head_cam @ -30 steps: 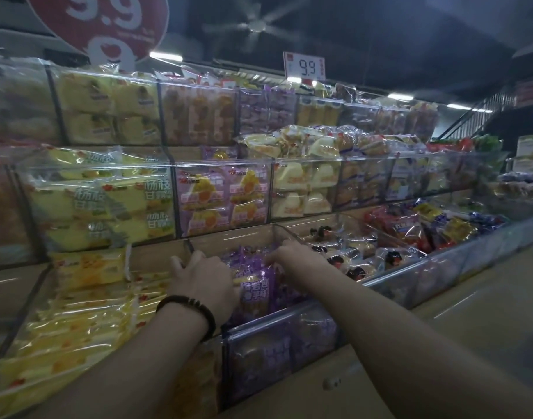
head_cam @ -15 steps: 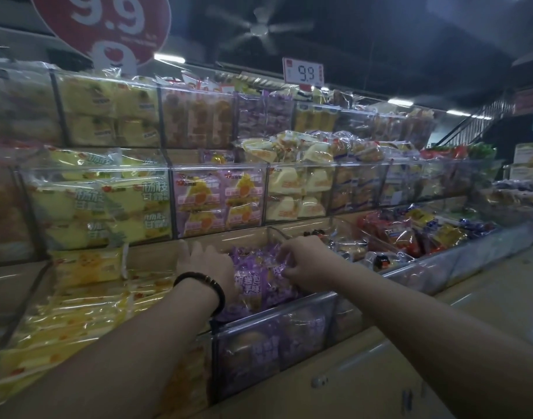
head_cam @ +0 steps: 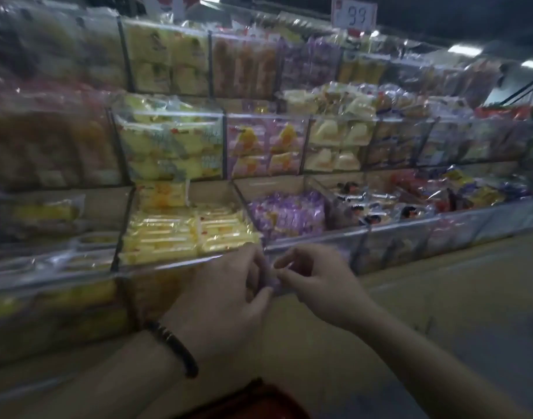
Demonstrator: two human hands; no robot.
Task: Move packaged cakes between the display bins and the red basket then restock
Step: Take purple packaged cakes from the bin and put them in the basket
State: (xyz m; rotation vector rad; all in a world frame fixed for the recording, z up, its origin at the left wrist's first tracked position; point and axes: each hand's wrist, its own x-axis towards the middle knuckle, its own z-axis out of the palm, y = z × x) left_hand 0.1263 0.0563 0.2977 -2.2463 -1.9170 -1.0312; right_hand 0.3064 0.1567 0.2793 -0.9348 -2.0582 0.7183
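STAGE: mid-transfer, by my judgement early | HELD: purple cake pack (head_cam: pixel 273 281) pinched between left hand (head_cam: pixel 226 297) and right hand (head_cam: pixel 316 282), each grip clamped on it (blurred, mostly hidden) | WHERE: just near of the purple bin (head_cam: pixel 319 237), above the red basket (head_cam: pixel 259 400) | LEFT: drop into basket, further packs, restock

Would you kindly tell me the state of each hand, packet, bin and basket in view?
Left hand: pinches the purple cake packet.
Right hand: pinches it too.
Purple cake packet: held outside the bins.
Clear plastic bin of purple packets: partly filled.
Clear plastic bin of yellow packets: nearly full.
Red basket: only its edge shows.
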